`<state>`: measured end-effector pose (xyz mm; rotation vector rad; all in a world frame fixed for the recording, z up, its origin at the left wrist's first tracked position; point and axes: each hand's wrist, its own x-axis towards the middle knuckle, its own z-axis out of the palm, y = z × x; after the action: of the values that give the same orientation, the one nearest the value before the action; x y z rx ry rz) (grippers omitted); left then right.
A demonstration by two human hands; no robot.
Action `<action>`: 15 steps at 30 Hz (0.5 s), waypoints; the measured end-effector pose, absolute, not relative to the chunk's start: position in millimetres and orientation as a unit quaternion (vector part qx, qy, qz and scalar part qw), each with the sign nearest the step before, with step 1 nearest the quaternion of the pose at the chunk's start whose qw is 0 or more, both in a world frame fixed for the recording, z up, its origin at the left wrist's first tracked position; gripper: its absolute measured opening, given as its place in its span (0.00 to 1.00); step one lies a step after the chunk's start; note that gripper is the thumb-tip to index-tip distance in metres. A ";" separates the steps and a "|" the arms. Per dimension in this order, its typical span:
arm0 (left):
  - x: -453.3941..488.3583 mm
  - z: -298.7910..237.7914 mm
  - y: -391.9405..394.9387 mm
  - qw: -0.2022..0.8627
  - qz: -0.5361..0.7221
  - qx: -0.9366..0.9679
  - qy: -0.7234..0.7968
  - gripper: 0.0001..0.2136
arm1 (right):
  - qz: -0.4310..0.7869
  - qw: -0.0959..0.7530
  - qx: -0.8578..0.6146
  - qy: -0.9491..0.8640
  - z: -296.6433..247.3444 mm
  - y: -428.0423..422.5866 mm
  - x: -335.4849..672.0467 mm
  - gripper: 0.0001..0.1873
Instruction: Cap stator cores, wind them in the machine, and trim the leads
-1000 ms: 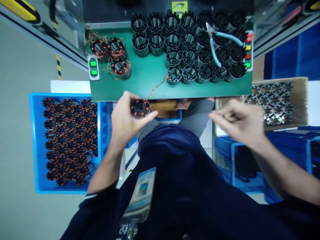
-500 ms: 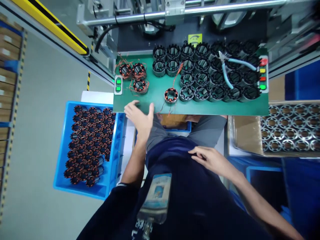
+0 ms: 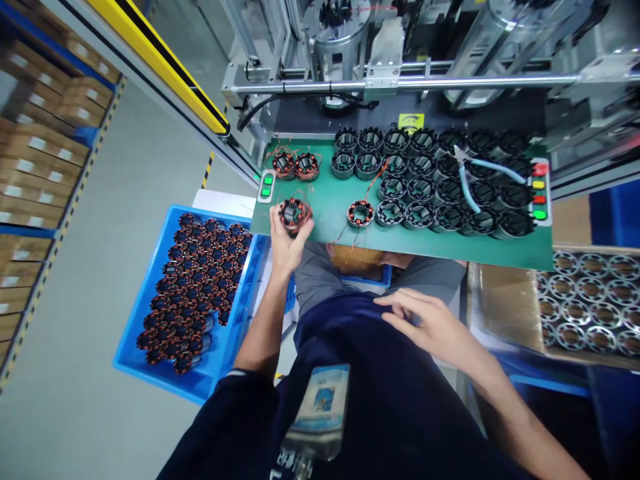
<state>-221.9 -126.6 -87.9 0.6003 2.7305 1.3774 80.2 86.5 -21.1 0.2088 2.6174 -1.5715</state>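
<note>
The left hand [image 3: 286, 250] has its grip closed around a wound core [image 3: 293, 214] at the front left of the worktop [image 3: 327, 223]; whether core and worktop touch cannot be told. The right hand [image 3: 425, 321] is empty, loosely curled near the shirt [image 3: 357, 353]. Good handling here probably means pressing on the sides, sparing the copper windings, and avoiding the loose wire [image 3: 376, 181] by the second core [image 3: 361, 223].

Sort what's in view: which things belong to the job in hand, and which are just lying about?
Likely in the job:
copper-wound stator, in the left hand
another wound stator, on the green worktop
unwound stator cores
binned stators
blue-handled nippers, lying across the cores

Seemingly incidental:
shelved cartons
ID badge
</note>
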 end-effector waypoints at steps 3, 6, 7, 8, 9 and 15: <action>-173.4 -79.4 -145.1 0.060 0.520 0.260 0.812 0.44 | -0.529 -0.038 0.123 0.839 -16.0 90.3 74.4 0.16; -135.4 -60.4 -136.9 0.154 0.661 0.345 0.649 0.46 | -0.547 -0.100 0.142 0.819 -0.7 89.6 57.7 0.23; -127.2 -52.0 -131.2 0.182 0.696 0.369 0.588 0.47 | -0.566 -0.120 0.133 0.805 8.6 89.1 50.9 0.26; -121.3 -43.1 -125.8 0.201 0.717 0.386 0.545 0.48 | -0.585 -0.136 0.117 0.791 19.9 88.8 44.2 0.27; -117.2 -34.1 -121.3 0.211 0.720 0.396 0.529 0.47 | -0.601 -0.147 0.095 0.780 32.5 88.6 38.1 0.28; -110.6 3.2 -116.7 0.228 0.674 0.419 0.564 0.55 | -0.561 -0.113 0.000 0.820 95.4 90.7 26.8 0.08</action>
<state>-110.6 -116.7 3.2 1.1533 1.5521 1.8566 26.8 90.7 95.4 -0.0008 2.7791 -1.9037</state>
